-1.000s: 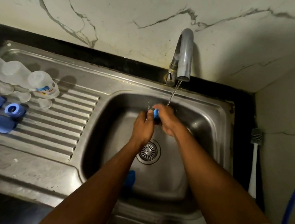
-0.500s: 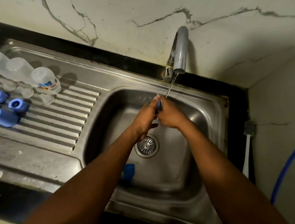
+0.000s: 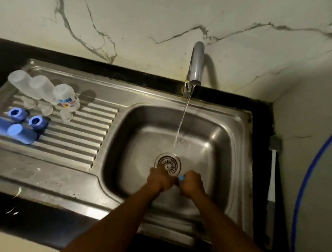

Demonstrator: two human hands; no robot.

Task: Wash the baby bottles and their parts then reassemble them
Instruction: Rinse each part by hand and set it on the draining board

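Over the steel sink point(image 3: 235, 132), close to the drain point(image 3: 167, 164), my left hand point(image 3: 159, 179) and my right hand point(image 3: 191, 183) meet with curled fingers. A small blue bottle part point(image 3: 182, 177) shows between them, held by my right hand; whether the left also grips it I cannot tell. On the drainboard point(image 3: 78, 136) at the left stand three clear bottles point(image 3: 66, 96) upside down, several clear teats point(image 3: 45, 109), two blue collar rings point(image 3: 36, 121) and two blue caps point(image 3: 20, 133).
The tap point(image 3: 196, 63) runs, and its thin stream point(image 3: 182, 120) lands in the basin behind my hands. A white-handled bottle brush point(image 3: 272, 169) lies on the dark counter right of the sink. A blue hose point(image 3: 312, 174) curves along the right wall.
Both hands have drawn back from under the water stream toward me, past the drain, still together around the blue part. The blue piece seen low in the basin earlier is now hidden.
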